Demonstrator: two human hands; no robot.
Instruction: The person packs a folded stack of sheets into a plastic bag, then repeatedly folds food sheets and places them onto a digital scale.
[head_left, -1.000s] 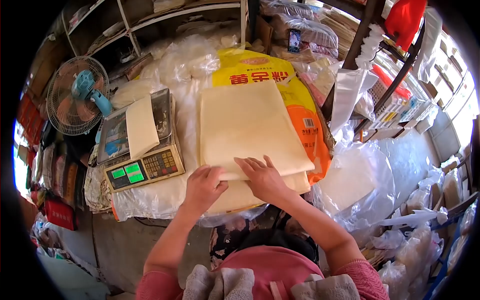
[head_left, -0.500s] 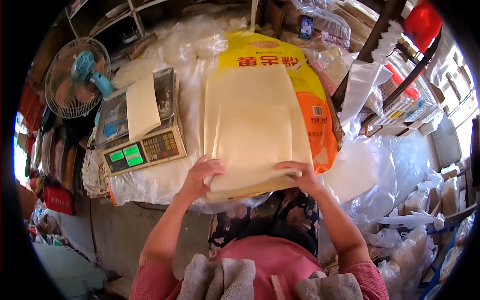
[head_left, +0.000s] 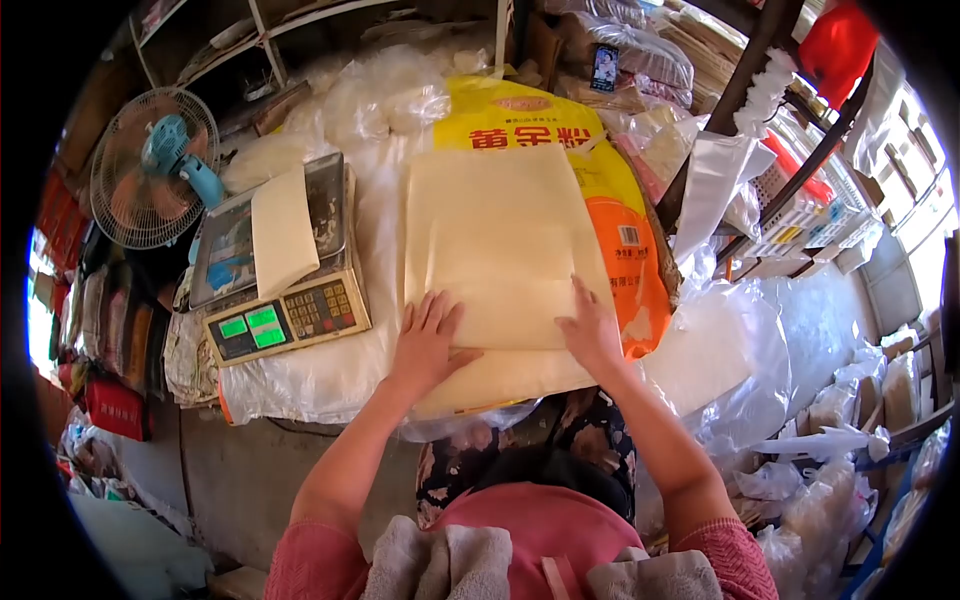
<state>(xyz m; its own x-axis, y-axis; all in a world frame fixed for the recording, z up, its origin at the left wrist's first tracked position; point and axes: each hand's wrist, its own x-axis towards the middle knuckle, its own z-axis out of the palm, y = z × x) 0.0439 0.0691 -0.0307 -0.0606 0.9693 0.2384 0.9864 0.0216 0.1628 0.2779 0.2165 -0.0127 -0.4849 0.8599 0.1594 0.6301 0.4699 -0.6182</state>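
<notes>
A stack of thin cream sheets (head_left: pixel 500 220) lies in front of me, partly over a yellow and orange printed sack (head_left: pixel 625 210). Its near part is folded over, with a straight fold edge toward me. My left hand (head_left: pixel 428 340) rests on the near left corner, fingers spread. On the right edge of the folded part lies my right hand (head_left: pixel 592 328), thumb and fingers apart. Left of the stack stands a scale (head_left: pixel 290 318) with green displays and a folded cream sheet (head_left: pixel 285 235) on its tray.
A fan (head_left: pixel 155 168) stands at the far left. Clear plastic bags (head_left: pixel 380 100) are heaped behind the stack, and more plastic (head_left: pixel 760 350) lies to the right. A phone (head_left: pixel 604 68) leans at the back. Dark rack bars (head_left: pixel 735 120) rise at the right.
The near edge of the sheets, gripped by both hands earlier, is now folded over and lies flat. My hands have come to rest with fingers spread on it.
</notes>
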